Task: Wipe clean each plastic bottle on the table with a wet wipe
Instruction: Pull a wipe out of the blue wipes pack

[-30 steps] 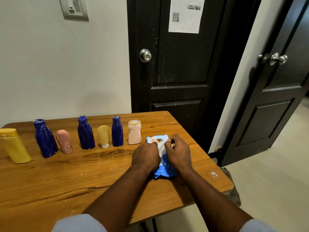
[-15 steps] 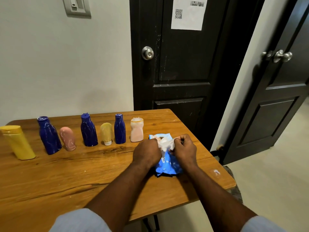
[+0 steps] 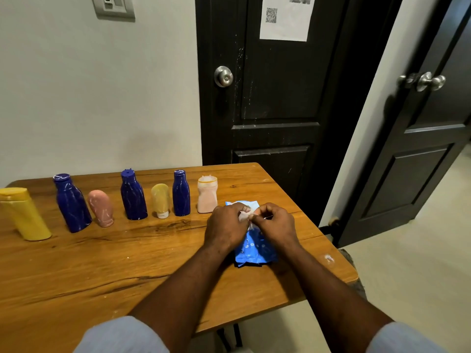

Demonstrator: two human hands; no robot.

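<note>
i see the blue wipe pack point(image 3: 254, 253) lying flat on the wooden table point(image 3: 107, 271), toward its right side, directly under both hands. a white wet wipe point(image 3: 244, 216) sticks up from the pack's far end, right between the two hands.

left hand point(image 3: 225, 228) sits on the pack's left part, fingers curled closed, tips pinching the wipe's left edge. right hand point(image 3: 276, 225) sits just right of it, thumb and forefinger closed on the wipe's right side; remaining fingers are tucked in. the two hands nearly touch at the wipe.

seven bottles stand in a row at the far-left of the hands: a yellow bottle point(image 3: 24, 215) at far left, leaning; a large blue bottle point(image 3: 71, 203); a pink tube point(image 3: 101, 208) standing on its cap; a middle blue bottle point(image 3: 133, 196); a small yellow tube point(image 3: 160, 203) on its white cap; a slim blue bottle point(image 3: 181, 193); then a pale pink bottle point(image 3: 207, 194) nearest the pack, just left of the left hand. blue bottles show whitish streaks.

writing: the pack shows only pale dots, no legible text. a paper sheet point(image 3: 285, 17) on the dark door point(image 3: 275, 98) carries a qr code; its print is too blurred to read.
</note>
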